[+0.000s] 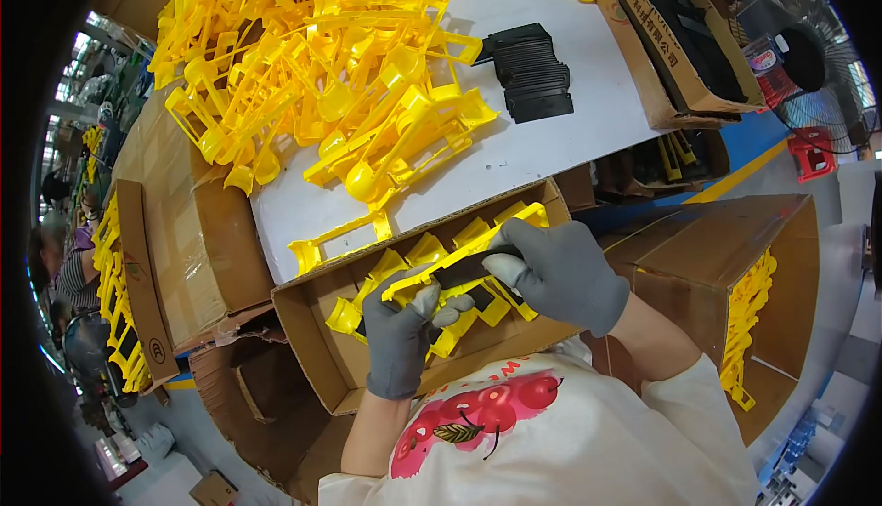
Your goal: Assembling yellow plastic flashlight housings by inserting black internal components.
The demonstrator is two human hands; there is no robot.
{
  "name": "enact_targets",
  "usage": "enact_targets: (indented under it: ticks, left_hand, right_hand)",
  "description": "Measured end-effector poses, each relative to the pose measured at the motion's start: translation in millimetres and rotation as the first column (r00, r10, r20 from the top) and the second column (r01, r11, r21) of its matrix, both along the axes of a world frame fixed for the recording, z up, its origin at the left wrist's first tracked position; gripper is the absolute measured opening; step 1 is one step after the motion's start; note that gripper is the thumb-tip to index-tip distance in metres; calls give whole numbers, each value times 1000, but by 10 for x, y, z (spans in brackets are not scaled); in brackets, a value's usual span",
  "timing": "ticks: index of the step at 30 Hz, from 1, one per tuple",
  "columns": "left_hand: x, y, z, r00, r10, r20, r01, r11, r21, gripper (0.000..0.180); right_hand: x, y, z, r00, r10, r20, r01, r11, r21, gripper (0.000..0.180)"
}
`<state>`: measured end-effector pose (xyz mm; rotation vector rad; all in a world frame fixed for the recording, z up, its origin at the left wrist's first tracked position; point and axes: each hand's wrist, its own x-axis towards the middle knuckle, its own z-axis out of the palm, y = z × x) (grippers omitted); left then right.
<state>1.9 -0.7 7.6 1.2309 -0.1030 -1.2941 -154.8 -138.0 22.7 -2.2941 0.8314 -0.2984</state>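
Over an open cardboard box (317, 345), my gloved left hand (397, 333) grips the near-left end of a long yellow plastic frame (525, 218). A thin black plate (462, 272) lies along this frame, slanting up to the right. At the far-right end, my gloved right hand (571, 278) is closed, its thumb and fingers pinching the plate against the frame. The fingertips behind the frame are hidden. Beneath my hands, several yellow frames (344, 316) lie in the box, some with black plates in them.
A large heap of yellow frames (303, 74) covers the white table (588, 111) at left. A stack of black plates (533, 74) lies right of it. One loose frame (342, 238) rests by the table's near edge. Cardboard boxes (703, 230) stand on both sides; a fan (795, 51) is far right.
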Motion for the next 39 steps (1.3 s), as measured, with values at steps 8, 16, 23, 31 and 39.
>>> enact_targets:
  ticks: [8,16,23,31,39]
  left_hand:
    - [44,-104,121,966,-17,259,-6,996,88,22]
    - [141,83,12,952,-120,283,110,993,51,20]
    - [255,354,135,939,-193,284,146,973,177,21]
    - [1525,876,487,727,-573,379,255,737,626,22]
    - [1391,728,-295,-79,-827,556,-51,561,826,41]
  right_hand:
    - [71,92,-170,987,-97,129,120,977,-178,34]
    - [-104,-114,-311,991,-21,132,-28,934,356,39]
    - [-14,325,-494,992,-70,109,41,968,248,21]
    - [-88,110,-487,989,-143,48,91,821,564,57]
    - [-172,-155,-405,973,-209,96,172,939,298,47]
